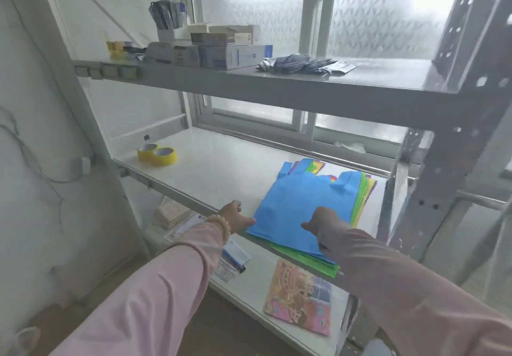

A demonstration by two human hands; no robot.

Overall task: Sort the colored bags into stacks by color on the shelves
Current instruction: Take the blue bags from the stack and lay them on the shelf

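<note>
Both arms reach to the middle shelf (216,167). The left hand (235,217), fingers curled, touches the blue bag (299,197) at its near corner. The right hand (324,221) rests on the bag. Whether either hand grips it cannot be told. The blue bag tops a multicoloured bag pile (360,197).

Bright window (374,17) backlight, hazy glare, soft blur, warped edges.

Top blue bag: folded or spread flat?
Spread flat: the blue bag lies unfolded on the pile, both handles visible at its far edge.
</note>
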